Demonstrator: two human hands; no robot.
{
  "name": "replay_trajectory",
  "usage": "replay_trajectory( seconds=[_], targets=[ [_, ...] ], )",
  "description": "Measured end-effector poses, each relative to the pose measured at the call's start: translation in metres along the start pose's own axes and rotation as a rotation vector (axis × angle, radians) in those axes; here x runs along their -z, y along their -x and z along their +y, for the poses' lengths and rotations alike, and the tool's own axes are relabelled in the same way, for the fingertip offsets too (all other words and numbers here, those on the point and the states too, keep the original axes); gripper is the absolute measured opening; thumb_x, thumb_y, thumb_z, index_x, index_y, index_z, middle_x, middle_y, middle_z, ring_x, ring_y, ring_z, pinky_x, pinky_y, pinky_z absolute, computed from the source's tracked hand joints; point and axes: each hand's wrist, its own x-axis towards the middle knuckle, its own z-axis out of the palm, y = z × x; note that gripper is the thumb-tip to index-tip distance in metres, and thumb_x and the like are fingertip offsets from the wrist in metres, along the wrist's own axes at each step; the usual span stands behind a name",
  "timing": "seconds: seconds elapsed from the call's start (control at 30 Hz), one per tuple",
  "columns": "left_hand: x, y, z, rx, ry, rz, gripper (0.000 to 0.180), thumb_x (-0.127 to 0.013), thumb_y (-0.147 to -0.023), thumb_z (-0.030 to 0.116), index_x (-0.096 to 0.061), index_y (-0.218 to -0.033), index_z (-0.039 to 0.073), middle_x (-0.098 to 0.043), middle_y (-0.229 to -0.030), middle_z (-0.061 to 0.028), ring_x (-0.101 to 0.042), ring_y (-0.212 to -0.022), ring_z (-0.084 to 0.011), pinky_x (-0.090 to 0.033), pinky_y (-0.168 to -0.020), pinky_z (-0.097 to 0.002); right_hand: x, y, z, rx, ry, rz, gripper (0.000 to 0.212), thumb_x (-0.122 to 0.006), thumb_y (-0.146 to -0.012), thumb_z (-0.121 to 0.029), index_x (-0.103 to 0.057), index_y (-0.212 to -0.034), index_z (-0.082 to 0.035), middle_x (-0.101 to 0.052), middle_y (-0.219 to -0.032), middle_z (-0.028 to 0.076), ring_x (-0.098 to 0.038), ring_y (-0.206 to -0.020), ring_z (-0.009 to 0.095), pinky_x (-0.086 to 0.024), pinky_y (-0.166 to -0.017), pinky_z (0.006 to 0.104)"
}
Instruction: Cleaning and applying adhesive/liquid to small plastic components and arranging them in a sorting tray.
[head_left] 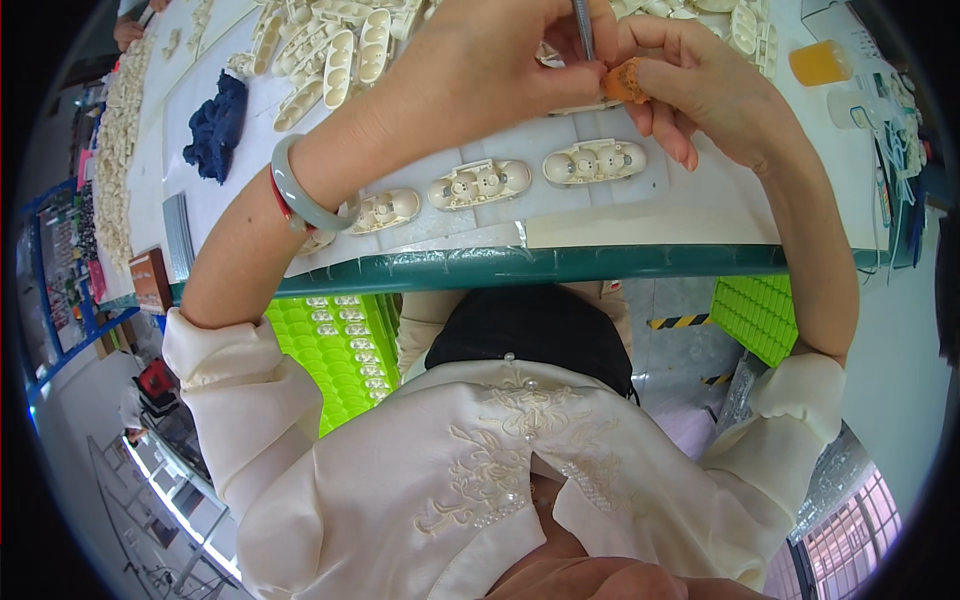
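Observation:
My left hand [480, 60] is closed around a thin grey metal tool [583, 25] near the top of the head view. My right hand [690, 75] pinches a small orange piece [627, 80] right beside the tool's lower end; a cream oval part [590, 105] peeks out under both hands. A pale green bangle [300, 195] sits on my left wrist. Below the hands, three cream oval plastic parts [480, 183] with round sockets lie in a row on the white work surface [700, 200].
A heap of cream oval parts [330, 50] fills the far left of the table, next to a dark blue cloth [218, 125]. An orange-filled cup [820, 62] stands at right. Green trays [335, 350] sit under the teal table edge [520, 265]. Another person's hand [128, 32] shows top left.

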Motion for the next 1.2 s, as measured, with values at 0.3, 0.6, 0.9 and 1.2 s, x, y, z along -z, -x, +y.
replay_trajectory(
  seconds=[0.3, 0.6, 0.9, 1.2],
  targets=[
    [0.035, 0.002, 0.012, 0.259, 0.460, 0.292, 0.011, -0.064, -0.083, 0.000, -0.055, -0.090, -0.001, -0.064, -0.077, -0.0085, -0.063, -0.068, -0.0096, -0.052, -0.061, -0.0207, 0.000, -0.015, -0.030, -0.265, 0.195, -0.085, 0.012, -0.058, -0.083, -0.010, -0.057, -0.078, 0.001, -0.058, -0.063, 0.008, -0.053, -0.045, 0.011, -0.043, -0.041, 0.0237],
    [0.025, 0.011, 0.028, 0.449, 0.294, -0.043, 0.015, -0.069, -0.080, 0.003, -0.058, -0.088, -0.002, -0.064, -0.070, -0.0049, -0.059, -0.062, -0.0067, -0.048, -0.054, -0.0201, 0.009, -0.026, -0.033, -0.364, 0.297, -0.146, 0.010, -0.060, -0.081, -0.010, -0.059, -0.079, -0.001, -0.059, -0.064, 0.006, -0.051, -0.045, 0.008, -0.039, -0.041, 0.0209],
    [0.011, 0.018, 0.010, 0.241, 0.088, 0.072, 0.015, -0.068, -0.075, 0.000, -0.058, -0.086, 0.000, -0.063, -0.070, -0.0048, -0.062, -0.066, -0.0092, -0.051, -0.059, -0.0224, 0.016, -0.021, -0.019, -0.276, 0.102, -0.147, 0.010, -0.061, -0.082, -0.009, -0.061, -0.083, 0.000, -0.060, -0.065, 0.008, -0.051, -0.045, 0.008, -0.039, -0.040, 0.0211],
    [0.005, 0.018, 0.015, 0.050, -0.079, 0.102, 0.015, -0.070, -0.074, 0.001, -0.058, -0.083, 0.001, -0.064, -0.074, -0.0045, -0.063, -0.067, -0.0100, -0.052, -0.061, -0.0230, 0.008, -0.021, -0.027, -0.253, 0.148, -0.140, 0.016, -0.064, -0.083, -0.009, -0.064, -0.092, 0.003, -0.058, -0.066, 0.008, -0.046, -0.042, 0.008, -0.033, -0.037, 0.0203]
  ],
)
